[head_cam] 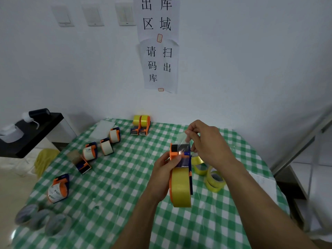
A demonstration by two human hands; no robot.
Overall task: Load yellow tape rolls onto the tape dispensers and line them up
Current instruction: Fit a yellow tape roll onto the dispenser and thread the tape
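My left hand [166, 174] grips an orange and blue tape dispenser [180, 164] above the table, with a yellow tape roll [180, 188] mounted on it. My right hand [206, 141] pinches the loose clear end of the tape [182, 138] just above the dispenser's head. Two dispensers loaded with yellow rolls [141, 124] stand side by side at the table's far edge. Several loose yellow rolls [212, 177] lie to the right, partly hidden behind my right forearm.
The table has a green checked cloth [111, 194]. Several dispensers with white rolls [100, 147] lie scattered on the left, another one [59, 188] nearer. Three greyish rolls [41, 219] sit at the front left corner. A black side table [30, 132] stands to the left.
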